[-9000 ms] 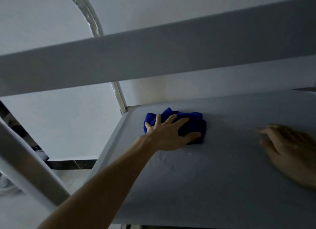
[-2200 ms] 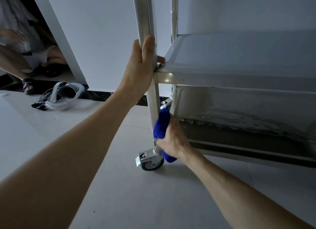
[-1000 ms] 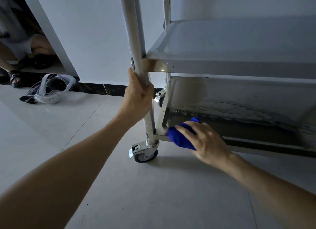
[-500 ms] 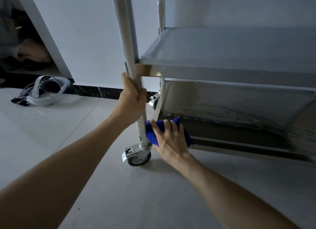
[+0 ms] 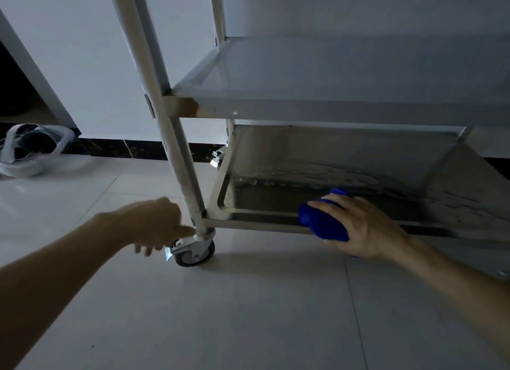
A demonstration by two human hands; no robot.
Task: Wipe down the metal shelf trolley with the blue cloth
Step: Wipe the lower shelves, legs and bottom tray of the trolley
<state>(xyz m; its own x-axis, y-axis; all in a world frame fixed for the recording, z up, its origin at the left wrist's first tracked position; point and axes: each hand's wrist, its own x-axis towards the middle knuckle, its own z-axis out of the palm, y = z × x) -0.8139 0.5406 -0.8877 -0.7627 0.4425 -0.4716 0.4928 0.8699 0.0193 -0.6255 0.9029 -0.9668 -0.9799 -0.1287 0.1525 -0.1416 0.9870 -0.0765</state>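
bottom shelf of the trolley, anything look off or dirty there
Yes: the bottom shelf carries streaky, water-like marks across its surface, behind the blue cloth that the right hand presses on the front rim. No visible dents.

White headset [image 5: 30,149] on the floor, far out past the left hand, up and to its left, by the dark opening [image 5: 16,93]; edges blurred. Light floor tiles [image 5: 248,314] run under both hands, one grout line passing below the right hand. Plain pale wall [image 5: 91,52] well above the left hand. Dark marbled skirting strip [image 5: 132,149] along the wall's base, above the left hand and just right of the headset.
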